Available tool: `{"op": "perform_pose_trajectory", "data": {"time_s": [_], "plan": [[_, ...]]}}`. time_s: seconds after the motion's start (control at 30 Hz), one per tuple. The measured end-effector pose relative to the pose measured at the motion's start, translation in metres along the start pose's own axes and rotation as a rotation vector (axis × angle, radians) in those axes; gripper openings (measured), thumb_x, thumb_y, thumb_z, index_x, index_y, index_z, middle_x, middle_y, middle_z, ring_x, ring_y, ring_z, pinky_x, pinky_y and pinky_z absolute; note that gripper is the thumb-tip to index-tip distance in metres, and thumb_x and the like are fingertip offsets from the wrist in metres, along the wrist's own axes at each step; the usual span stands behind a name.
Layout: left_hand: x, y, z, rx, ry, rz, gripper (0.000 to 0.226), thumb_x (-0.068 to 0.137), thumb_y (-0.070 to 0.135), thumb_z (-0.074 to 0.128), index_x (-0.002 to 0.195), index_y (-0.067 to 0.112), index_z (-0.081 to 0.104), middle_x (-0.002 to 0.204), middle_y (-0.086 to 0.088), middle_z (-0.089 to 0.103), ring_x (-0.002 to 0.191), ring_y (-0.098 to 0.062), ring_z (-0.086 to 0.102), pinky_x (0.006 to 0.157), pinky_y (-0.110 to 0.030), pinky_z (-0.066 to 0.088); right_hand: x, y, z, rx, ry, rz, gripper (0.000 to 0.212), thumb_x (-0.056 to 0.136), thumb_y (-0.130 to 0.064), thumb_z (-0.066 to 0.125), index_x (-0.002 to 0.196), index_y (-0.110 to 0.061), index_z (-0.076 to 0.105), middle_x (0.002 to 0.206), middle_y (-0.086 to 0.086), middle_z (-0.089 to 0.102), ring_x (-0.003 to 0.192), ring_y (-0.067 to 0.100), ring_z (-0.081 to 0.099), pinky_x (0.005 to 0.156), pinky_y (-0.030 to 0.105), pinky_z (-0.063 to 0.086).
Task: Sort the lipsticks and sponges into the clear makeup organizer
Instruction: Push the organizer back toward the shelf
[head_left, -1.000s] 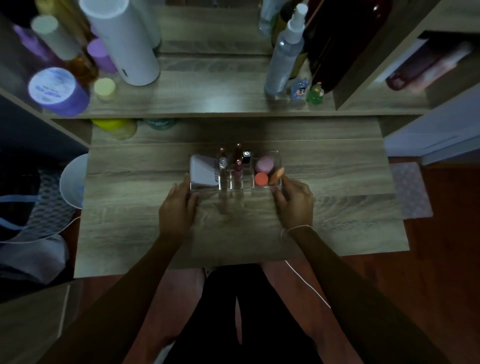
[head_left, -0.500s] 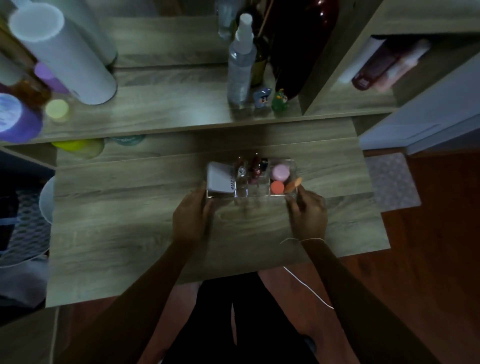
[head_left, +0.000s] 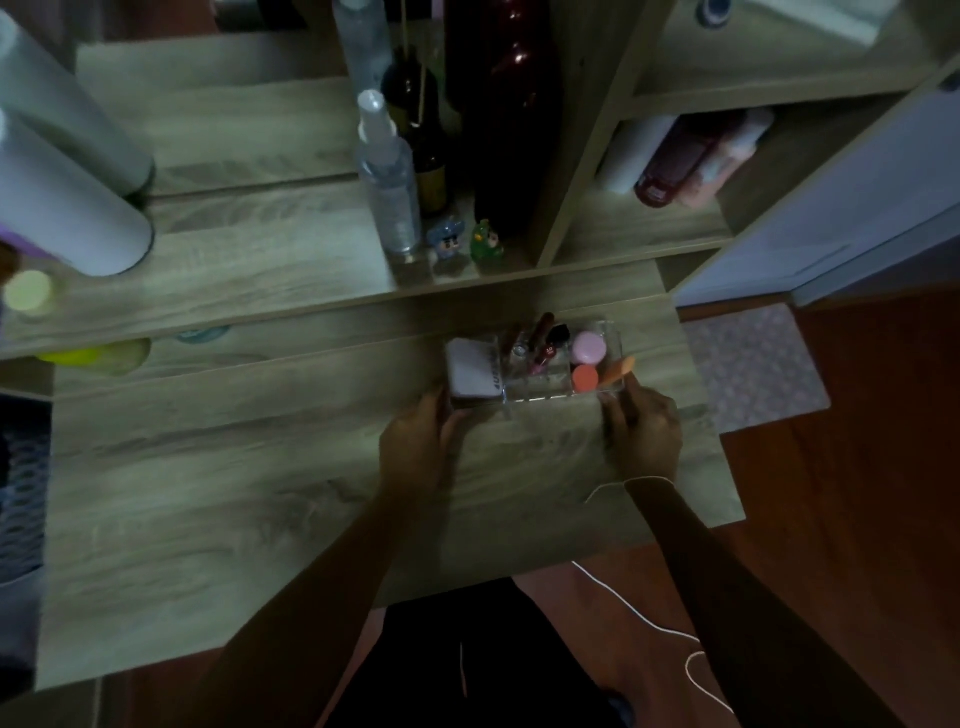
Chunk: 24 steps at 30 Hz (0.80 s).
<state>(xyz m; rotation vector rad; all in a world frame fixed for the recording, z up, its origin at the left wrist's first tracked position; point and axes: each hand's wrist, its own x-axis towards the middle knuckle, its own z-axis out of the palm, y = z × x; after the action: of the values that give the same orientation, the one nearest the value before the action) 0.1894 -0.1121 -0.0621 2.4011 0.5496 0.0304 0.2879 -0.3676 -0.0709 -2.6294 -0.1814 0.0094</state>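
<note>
The clear makeup organizer (head_left: 540, 397) stands on the wooden desk, right of centre. Its left section holds a white compact (head_left: 470, 371). Lipsticks (head_left: 543, 343) stand in the middle slots. The right section holds a pink sponge (head_left: 588, 347), a coral sponge (head_left: 585, 377) and an orange sponge (head_left: 618, 370) leaning on the rim. My left hand (head_left: 415, 447) grips the organizer's near left corner. My right hand (head_left: 644, 431) grips its near right corner.
A raised shelf behind the desk carries a spray bottle (head_left: 388, 176), dark bottles (head_left: 514, 104), two small figurines (head_left: 467, 241) and white cylinders (head_left: 62, 208) at left. A cubby at right holds pink and red tubes (head_left: 691, 156). The desk's right edge (head_left: 717, 415) drops to a floor mat.
The camera view has swung left and closer, so the organizer and both hands now sit further right in frame. Both hands keep their hold on the organizer's front corners.
</note>
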Motion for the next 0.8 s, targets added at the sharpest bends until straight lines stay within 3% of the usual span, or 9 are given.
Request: {"op": "perform_pose_trajectory", "data": {"time_s": [0.13,0.23,0.37,0.57,0.7,0.8], "plan": [[0.009,0.010,0.007,-0.017,0.054,0.067,0.043,0.088,0.032,0.063,0.126,0.014,0.054,0.102,-0.016,0.072,0.085,-0.036,0.067,0.066,-0.029,0.042,0.013,0.006,-0.005,-0.003,0.002,-0.020,0.056,0.095,-0.047,0.034,0.120,-0.004,0.059,0.095,0.019,0.068,0.093,0.033,0.061,0.082,0.038,0.045],[0.015,0.016,0.011,0.003,0.081,0.089,0.042,0.085,0.031,0.067,0.121,0.012,0.057,0.096,-0.015,0.074,0.077,-0.034,0.069,0.063,-0.026,0.041,0.024,0.010,-0.008,0.004,0.011,-0.035,0.048,0.095,-0.041,0.040,0.119,-0.004,0.060,0.092,0.018,0.068,0.090,0.032,0.062,0.082,0.040,0.048],[0.023,0.020,0.015,-0.018,0.070,0.072,0.041,0.085,0.033,0.067,0.118,0.012,0.056,0.101,-0.015,0.072,0.084,-0.033,0.068,0.066,-0.033,0.050,0.036,0.017,-0.007,-0.007,-0.027,-0.087,0.035,0.098,-0.029,0.046,0.123,-0.007,0.055,0.090,0.014,0.067,0.087,0.027,0.062,0.085,0.042,0.048],[0.025,0.019,0.016,-0.013,0.042,0.071,0.040,0.087,0.033,0.064,0.120,0.011,0.055,0.105,-0.014,0.070,0.090,-0.030,0.066,0.071,-0.031,0.047,0.042,0.024,-0.003,0.016,0.000,-0.119,0.038,0.098,-0.039,0.038,0.117,-0.012,0.056,0.086,0.009,0.065,0.083,0.021,0.061,0.080,0.034,0.046],[0.019,0.026,0.018,-0.071,-0.010,0.048,0.049,0.091,0.036,0.057,0.132,0.012,0.044,0.123,-0.013,0.061,0.109,-0.027,0.059,0.087,-0.036,0.049,0.037,0.020,0.001,0.122,0.001,-0.074,0.042,0.097,-0.043,0.039,0.126,-0.015,0.049,0.103,0.010,0.065,0.098,0.020,0.060,0.088,0.035,0.047],[0.005,0.027,0.024,-0.028,-0.046,0.073,0.078,0.091,0.038,0.056,0.148,0.008,0.012,0.154,-0.016,0.026,0.140,-0.026,0.028,0.112,-0.038,0.029,0.019,0.008,0.012,0.185,0.023,0.030,0.054,0.096,-0.038,0.042,0.142,-0.011,0.032,0.133,0.017,0.053,0.123,0.028,0.050,0.105,0.049,0.041]]}}
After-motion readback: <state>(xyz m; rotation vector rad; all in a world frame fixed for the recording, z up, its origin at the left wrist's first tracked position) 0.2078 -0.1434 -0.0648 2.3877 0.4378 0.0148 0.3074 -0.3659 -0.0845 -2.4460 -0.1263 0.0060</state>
